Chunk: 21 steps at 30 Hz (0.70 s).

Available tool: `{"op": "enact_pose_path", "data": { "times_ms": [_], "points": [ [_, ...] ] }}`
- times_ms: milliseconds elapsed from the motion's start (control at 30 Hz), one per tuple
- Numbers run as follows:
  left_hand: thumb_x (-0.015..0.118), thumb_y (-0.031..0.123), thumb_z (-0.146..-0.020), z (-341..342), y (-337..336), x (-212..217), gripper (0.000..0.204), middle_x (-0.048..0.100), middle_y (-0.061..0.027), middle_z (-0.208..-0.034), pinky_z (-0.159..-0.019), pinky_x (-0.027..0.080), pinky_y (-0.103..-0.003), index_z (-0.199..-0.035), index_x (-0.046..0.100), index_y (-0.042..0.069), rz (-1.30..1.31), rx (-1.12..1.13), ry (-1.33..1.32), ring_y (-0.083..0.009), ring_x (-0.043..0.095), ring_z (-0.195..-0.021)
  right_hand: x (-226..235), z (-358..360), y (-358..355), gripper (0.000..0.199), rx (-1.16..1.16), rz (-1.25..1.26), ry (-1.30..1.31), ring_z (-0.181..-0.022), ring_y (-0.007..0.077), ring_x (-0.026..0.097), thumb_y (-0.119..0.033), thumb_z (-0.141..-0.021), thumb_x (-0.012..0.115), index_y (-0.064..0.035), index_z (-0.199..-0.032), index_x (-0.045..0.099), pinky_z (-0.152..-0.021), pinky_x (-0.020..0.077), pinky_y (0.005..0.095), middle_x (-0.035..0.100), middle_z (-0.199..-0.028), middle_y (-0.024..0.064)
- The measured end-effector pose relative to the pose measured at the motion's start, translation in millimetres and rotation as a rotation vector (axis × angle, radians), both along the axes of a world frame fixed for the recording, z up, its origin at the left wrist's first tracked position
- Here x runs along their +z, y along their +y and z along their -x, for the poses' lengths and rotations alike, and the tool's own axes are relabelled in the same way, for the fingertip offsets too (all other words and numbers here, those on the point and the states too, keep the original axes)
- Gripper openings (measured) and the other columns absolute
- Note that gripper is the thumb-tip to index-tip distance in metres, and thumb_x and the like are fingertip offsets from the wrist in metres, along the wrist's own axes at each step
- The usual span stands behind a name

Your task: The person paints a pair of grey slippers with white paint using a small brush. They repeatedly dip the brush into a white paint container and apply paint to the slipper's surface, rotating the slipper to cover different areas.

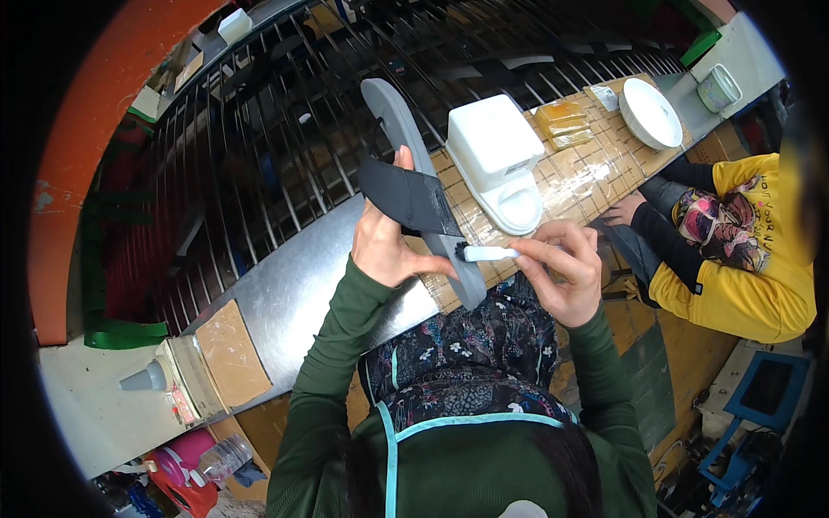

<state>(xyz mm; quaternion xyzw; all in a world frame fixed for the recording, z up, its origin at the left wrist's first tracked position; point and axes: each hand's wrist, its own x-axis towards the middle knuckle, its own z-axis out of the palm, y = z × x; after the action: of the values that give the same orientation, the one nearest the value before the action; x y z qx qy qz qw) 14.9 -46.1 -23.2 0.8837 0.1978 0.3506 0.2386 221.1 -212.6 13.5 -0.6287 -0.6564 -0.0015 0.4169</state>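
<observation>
Sandal (429,204) gripped in the left hand (381,245), strap (404,193) already on; right hand (563,273) pinching a brush (490,254) to its sole. Brushing seems underway; from here, I can't tell what's left.

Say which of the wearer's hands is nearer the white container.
Right. The right hand, holding the brush, is by the near end of the white container; the left hand, holding the sandal, is farther off, leftward.

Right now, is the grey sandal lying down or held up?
Held up: the left hand grips the sandal, its thumb pressed against the grey sole.
</observation>
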Motion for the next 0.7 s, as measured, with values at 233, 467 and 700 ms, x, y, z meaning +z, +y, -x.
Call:
{"op": "enact_pose_path", "data": {
  "times_ms": [233, 467, 700],
  "points": [
    [0.092, 0.047, -0.025, -2, 12, 2, 0.147, 0.031, -0.0236, -0.152, -0.103, 0.045, -0.042, -0.147, 0.028, -0.003, 0.031, 0.027, -0.051, -0.0369, 0.049, -0.127, 1, -2, 5, 0.024, 0.005, -0.009, 0.008, -0.067, 0.0117, 0.046, -0.012, -0.074, 0.077, -0.0157, -0.097, 0.076, -0.071, 0.0273, 0.0307, 0.061, -0.087, -0.0018],
    [0.094, 0.046, -0.028, -2, 17, 7, 0.15, 0.057, -0.0199, -0.126, -0.098, 0.049, -0.04, -0.15, 0.021, 0.0, 0.072, 0.057, -0.049, -0.034, 0.06, -0.114, 2, -1, 4, 0.023, 0.008, -0.018, 0.022, -0.067, 0.0121, 0.046, -0.012, -0.074, 0.077, -0.0151, -0.097, 0.076, -0.071, 0.0275, 0.0308, 0.06, -0.086, -0.0018],
    [0.095, 0.034, -0.042, -1, 18, 13, 0.115, 0.041, -0.0187, -0.146, -0.099, 0.047, -0.04, -0.137, 0.043, -0.003, 0.203, 0.074, -0.109, -0.0289, 0.064, -0.104, 5, 0, 5, 0.023, 0.019, -0.037, 0.03, -0.067, 0.0125, 0.045, -0.012, -0.074, 0.077, -0.0144, -0.096, 0.076, -0.072, 0.0282, 0.0307, 0.061, -0.087, -0.0016]
  ]
}}
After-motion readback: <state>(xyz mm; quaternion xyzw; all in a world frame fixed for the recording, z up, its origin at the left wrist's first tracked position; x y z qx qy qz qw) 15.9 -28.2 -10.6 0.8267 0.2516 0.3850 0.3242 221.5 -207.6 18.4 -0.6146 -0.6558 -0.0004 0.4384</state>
